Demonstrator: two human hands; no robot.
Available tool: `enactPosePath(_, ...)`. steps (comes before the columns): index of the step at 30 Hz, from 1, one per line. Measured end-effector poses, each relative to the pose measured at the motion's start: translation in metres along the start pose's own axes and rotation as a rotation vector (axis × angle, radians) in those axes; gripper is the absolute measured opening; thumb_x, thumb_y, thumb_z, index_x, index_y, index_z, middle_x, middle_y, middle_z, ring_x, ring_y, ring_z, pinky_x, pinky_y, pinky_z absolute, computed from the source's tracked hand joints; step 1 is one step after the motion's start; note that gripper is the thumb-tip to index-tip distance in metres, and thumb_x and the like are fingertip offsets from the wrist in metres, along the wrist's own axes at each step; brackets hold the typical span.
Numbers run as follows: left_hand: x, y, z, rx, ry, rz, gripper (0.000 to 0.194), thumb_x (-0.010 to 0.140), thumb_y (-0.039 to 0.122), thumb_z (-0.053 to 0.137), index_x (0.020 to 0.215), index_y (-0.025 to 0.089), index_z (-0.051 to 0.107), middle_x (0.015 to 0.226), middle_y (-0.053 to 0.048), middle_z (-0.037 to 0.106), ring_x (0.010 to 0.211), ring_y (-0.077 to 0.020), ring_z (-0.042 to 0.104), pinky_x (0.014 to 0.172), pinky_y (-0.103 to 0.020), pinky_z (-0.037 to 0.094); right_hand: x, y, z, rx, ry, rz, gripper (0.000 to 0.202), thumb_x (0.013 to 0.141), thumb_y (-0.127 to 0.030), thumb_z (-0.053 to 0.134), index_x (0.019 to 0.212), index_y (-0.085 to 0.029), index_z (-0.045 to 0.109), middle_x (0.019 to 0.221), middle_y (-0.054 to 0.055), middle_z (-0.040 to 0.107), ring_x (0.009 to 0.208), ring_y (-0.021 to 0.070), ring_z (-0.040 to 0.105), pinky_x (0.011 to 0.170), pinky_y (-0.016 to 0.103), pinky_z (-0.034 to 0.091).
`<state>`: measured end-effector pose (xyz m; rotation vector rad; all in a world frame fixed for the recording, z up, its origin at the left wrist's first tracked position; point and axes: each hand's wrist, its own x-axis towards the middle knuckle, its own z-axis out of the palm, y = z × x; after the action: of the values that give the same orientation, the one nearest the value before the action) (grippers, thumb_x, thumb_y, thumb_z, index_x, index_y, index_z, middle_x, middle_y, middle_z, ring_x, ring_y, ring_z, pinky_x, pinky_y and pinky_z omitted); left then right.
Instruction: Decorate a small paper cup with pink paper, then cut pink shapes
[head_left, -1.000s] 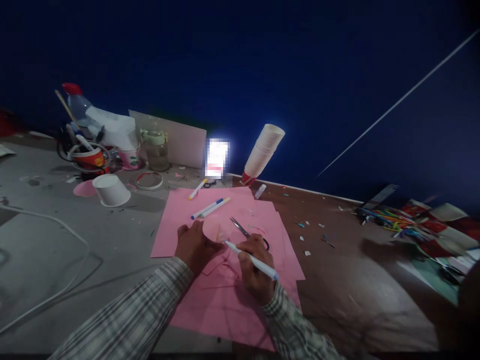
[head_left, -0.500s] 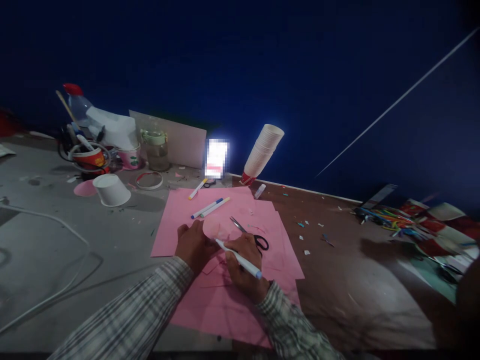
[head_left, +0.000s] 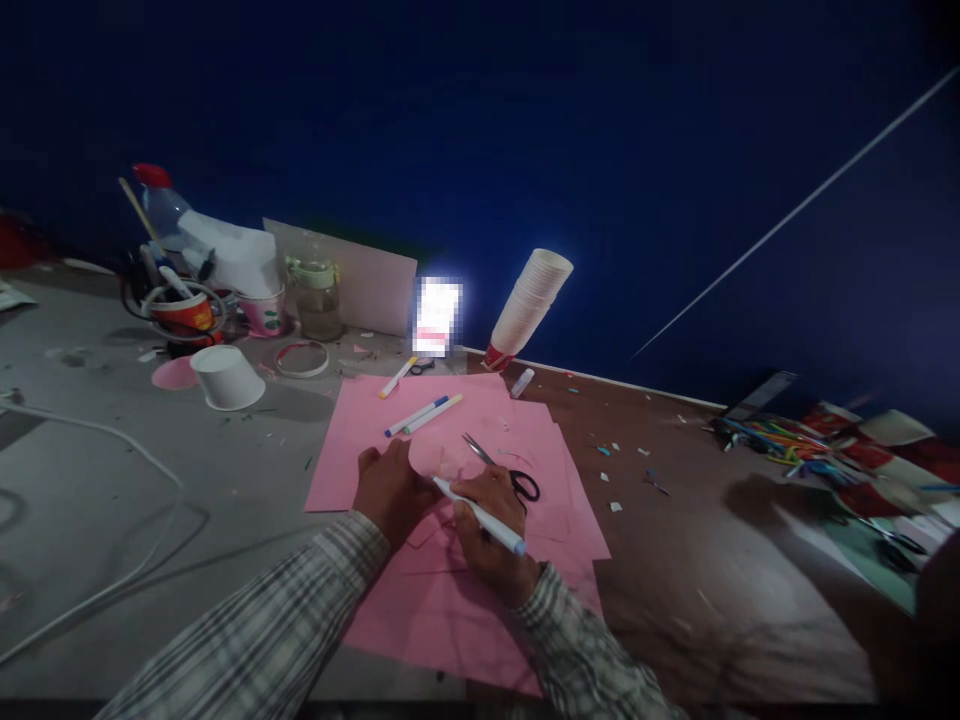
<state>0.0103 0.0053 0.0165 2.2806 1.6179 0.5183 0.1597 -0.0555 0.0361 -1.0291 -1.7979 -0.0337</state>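
My right hand (head_left: 495, 530) is closed round a white marker (head_left: 487, 522) with a pale blue end, its tip pointing up and left toward my other hand. My left hand (head_left: 391, 490) is closed at the edge of a small pale pink paper piece (head_left: 426, 457); its fingertips are partly hidden. Both hands are over pink paper sheets (head_left: 465, 640) layered on the table. Scissors (head_left: 517, 482) with black handles lie just beyond my right hand. Farther back on the pink paper are a blue-capped marker (head_left: 416, 416) and a yellow-ended marker (head_left: 435, 413).
A tilted stack of paper cups (head_left: 529, 305) stands by the wall, near a glowing pixelated screen (head_left: 437, 315). An upturned white cup (head_left: 227, 378), a tape roll (head_left: 301, 358) and a jar (head_left: 315, 300) are at left. Paper scraps, cups and coloured strips (head_left: 780, 445) lie at right.
The whole view has shifted slightly. My hands stay almost in place, and the pale pink piece by my left fingers shows at a slightly different angle.
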Motion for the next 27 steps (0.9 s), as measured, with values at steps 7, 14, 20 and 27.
enactPosePath(7, 0.0000, -0.0014, 0.0006, -0.022, 0.006, -0.007, 0.032, 0.077, 0.032, 0.063, 0.106, 0.020, 0.062, 0.097, -0.008, 0.067, 0.093, -0.0276, 0.063, 0.089, -0.042, 0.034, 0.0000, 0.0005, -0.0025, 0.030, 0.038, 0.004, 0.013, 0.090, -0.016, 0.048, 0.095, -0.020, 0.059, 0.074, 0.002, 0.068, 0.063, 0.0168, 0.063, 0.074, 0.040, 0.047)
enactPosePath(14, 0.0003, -0.0005, 0.0006, -0.016, 0.012, 0.003, 0.029, 0.076, 0.030, 0.062, 0.104, 0.020, 0.063, 0.097, -0.008, 0.067, 0.096, -0.0286, 0.062, 0.089, -0.043, 0.033, 0.0001, 0.0008, -0.0022, 0.025, 0.025, 0.008, 0.013, 0.090, -0.015, 0.049, 0.095, -0.021, 0.059, 0.075, 0.002, 0.069, 0.064, 0.0166, 0.064, 0.074, 0.041, 0.047)
enactPosePath(20, -0.0001, -0.0008, 0.0004, -0.017, 0.010, 0.009, 0.029, 0.079, 0.033, 0.062, 0.105, 0.021, 0.063, 0.095, -0.008, 0.068, 0.094, -0.0282, 0.063, 0.087, -0.042, 0.034, 0.0016, 0.0003, -0.0025, 0.056, 0.051, -0.037, 0.013, 0.090, -0.015, 0.049, 0.097, -0.020, 0.058, 0.074, 0.002, 0.067, 0.062, 0.0156, 0.061, 0.073, 0.039, 0.047)
enactPosePath(27, -0.0002, -0.0016, 0.0025, -0.032, 0.037, 0.014, 0.033, 0.077, 0.033, 0.065, 0.108, 0.021, 0.063, 0.099, -0.007, 0.068, 0.093, -0.0269, 0.063, 0.088, -0.042, 0.034, -0.0002, 0.0030, -0.0024, 0.015, 0.050, 0.000, 0.012, 0.091, -0.016, 0.048, 0.093, -0.020, 0.059, 0.071, 0.001, 0.065, 0.061, 0.0158, 0.060, 0.071, 0.039, 0.046)
